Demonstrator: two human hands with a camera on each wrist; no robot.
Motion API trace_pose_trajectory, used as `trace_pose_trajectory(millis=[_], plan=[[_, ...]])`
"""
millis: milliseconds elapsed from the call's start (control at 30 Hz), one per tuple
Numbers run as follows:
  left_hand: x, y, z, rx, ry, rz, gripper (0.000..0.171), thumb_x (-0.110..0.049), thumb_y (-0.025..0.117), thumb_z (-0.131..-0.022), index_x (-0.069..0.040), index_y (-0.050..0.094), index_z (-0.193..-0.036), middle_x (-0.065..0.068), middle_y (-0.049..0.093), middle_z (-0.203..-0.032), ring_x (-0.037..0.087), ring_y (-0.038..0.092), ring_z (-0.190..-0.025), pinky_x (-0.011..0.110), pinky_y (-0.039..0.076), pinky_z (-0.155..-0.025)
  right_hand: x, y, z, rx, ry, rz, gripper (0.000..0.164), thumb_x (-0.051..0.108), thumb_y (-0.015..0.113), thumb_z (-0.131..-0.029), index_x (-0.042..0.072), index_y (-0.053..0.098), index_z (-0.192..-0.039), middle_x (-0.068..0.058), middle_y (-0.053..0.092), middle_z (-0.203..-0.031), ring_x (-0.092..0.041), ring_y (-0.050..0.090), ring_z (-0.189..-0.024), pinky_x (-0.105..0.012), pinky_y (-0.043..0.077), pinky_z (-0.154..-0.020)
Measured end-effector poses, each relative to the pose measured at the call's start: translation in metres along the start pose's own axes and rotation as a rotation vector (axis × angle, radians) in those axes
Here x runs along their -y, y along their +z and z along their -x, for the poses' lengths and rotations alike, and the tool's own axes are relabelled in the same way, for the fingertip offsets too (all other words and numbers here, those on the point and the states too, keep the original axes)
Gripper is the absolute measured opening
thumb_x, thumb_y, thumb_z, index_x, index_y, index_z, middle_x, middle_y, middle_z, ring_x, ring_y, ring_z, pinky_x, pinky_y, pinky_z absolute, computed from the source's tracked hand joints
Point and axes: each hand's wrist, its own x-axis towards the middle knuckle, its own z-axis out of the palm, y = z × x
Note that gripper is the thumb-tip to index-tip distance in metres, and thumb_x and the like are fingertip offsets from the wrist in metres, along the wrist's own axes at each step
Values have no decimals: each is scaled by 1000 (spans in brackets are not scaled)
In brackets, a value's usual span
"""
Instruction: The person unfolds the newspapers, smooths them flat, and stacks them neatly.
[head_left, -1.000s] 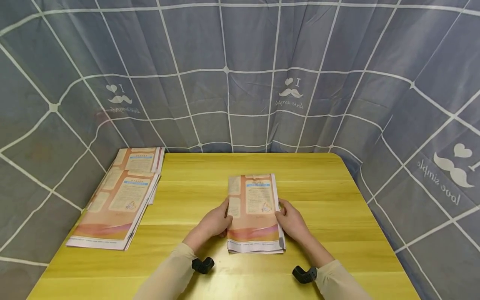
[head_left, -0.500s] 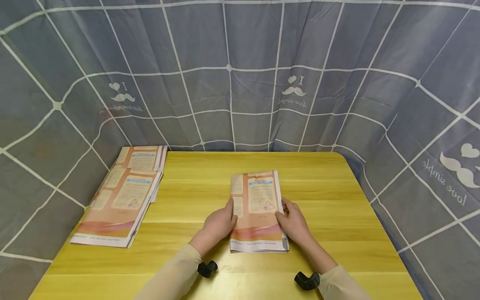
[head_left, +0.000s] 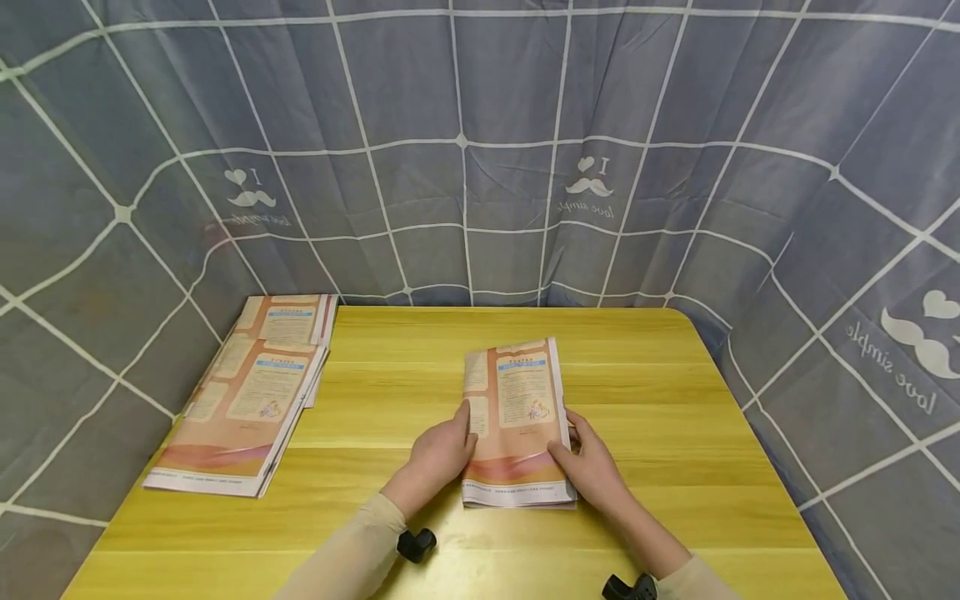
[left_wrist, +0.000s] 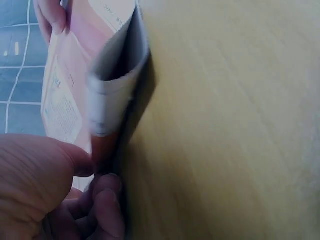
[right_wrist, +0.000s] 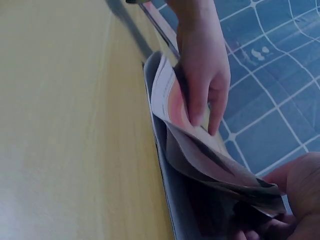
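A folded newspaper (head_left: 517, 450) with orange and pink print lies upright before me at the middle of the wooden table. My left hand (head_left: 441, 454) pinches its left, folded edge, thumb on top and fingers curled at the side. At the right edge, my right hand (head_left: 594, 467) grips the sheets between thumb and fingers. In the right wrist view, the upper layers (right_wrist: 200, 160) are raised off the bottom layer, and the right fingertips are partly hidden under them. The left wrist view shows the paper's near end (left_wrist: 110, 100) gaping between its layers.
Two stacks of similar folded newspapers, a nearer one (head_left: 225, 442) overlapping one farther back (head_left: 288, 312), lie at the table's left side. A grey checked curtain (head_left: 510, 192) surrounds the yellow wooden table (head_left: 675, 400) on the back and sides.
The right hand has slid slightly down along the newspaper's right edge, and that edge now looks lifted and bowed. The left hand keeps its grip. The head view has shifted slightly.
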Motion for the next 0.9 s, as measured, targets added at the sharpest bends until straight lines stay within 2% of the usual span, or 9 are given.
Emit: trace_pose_trajectory(millis=[100, 167, 233, 300, 400, 467, 567, 700, 900], plan=[[0, -7, 3, 54, -7, 76, 67, -25, 60, -102, 4, 34, -157, 23, 67, -126, 34, 68, -107, 49, 56, -85, 2, -1, 6, 34, 41, -132, 70, 10, 66, -99, 2, 31, -158, -23, 63, -131, -26, 68, -96, -33, 57, -73], [1, -15, 6, 98, -12, 124, 71, -26, 60, -102, 4, 29, -159, 24, 61, -136, 36, 64, -118, 50, 53, -93, 5, -3, 9, 41, 59, -184, 71, 8, 66, -99, 2, 28, -159, -24, 63, -131, -26, 69, -94, -33, 57, -73], [3, -23, 9, 131, -1, 138, 76, -28, 63, -100, 3, 28, -160, 26, 57, -141, 37, 62, -120, 51, 51, -96, 7, -5, 11, 42, 78, -223, 71, 5, 64, -99, 3, 27, -160, -25, 63, -130, -27, 69, -93, -33, 57, -72], [6, -30, 13, 149, 40, 117, 78, -30, 66, -98, -1, 29, -161, 25, 54, -143, 38, 58, -123, 52, 49, -98, 9, -7, 12, 41, 99, -255, 71, 3, 62, -99, 4, 26, -160, -25, 63, -130, -28, 69, -93, -34, 57, -73], [12, -35, 17, 176, 159, 66, 79, -33, 69, -97, -7, 32, -161, 22, 44, -153, 40, 48, -134, 54, 43, -106, 11, -10, 13, 34, 123, -286, 70, 1, 58, -99, 5, 25, -161, -26, 63, -130, -28, 70, -92, -35, 58, -73], [18, -34, 18, 205, 246, 35, 77, -36, 67, -98, -10, 32, -162, 18, 35, -161, 42, 34, -146, 56, 34, -114, 11, -11, 13, 28, 134, -294, 70, 2, 59, -100, 6, 26, -161, -25, 63, -130, -28, 71, -91, -35, 58, -73], [25, -29, 18, 239, 340, 4, 75, -39, 64, -100, -11, 33, -162, 15, 24, -167, 42, 21, -152, 58, 24, -119, 13, -12, 14, 34, 135, -302, 69, 4, 61, -100, 6, 28, -161, -22, 66, -126, -28, 71, -89, -35, 58, -71], [30, -22, 18, 233, 382, -68, 73, -44, 60, -100, -12, 35, -161, 14, 24, -167, 39, 18, -153, 59, 20, -120, 15, -12, 18, 88, 113, -337, 70, 6, 63, -99, 5, 28, -160, -21, 68, -123, -30, 72, -90, -35, 59, -71], [33, -18, 18, 230, 378, -143, 73, -48, 58, -100, -14, 36, -161, 11, 24, -168, 36, 17, -154, 57, 17, -121, 19, -10, 30, 194, 94, -392, 71, 6, 64, -98, 1, 25, -158, -27, 62, -132, -34, 70, -101, -37, 60, -77]])
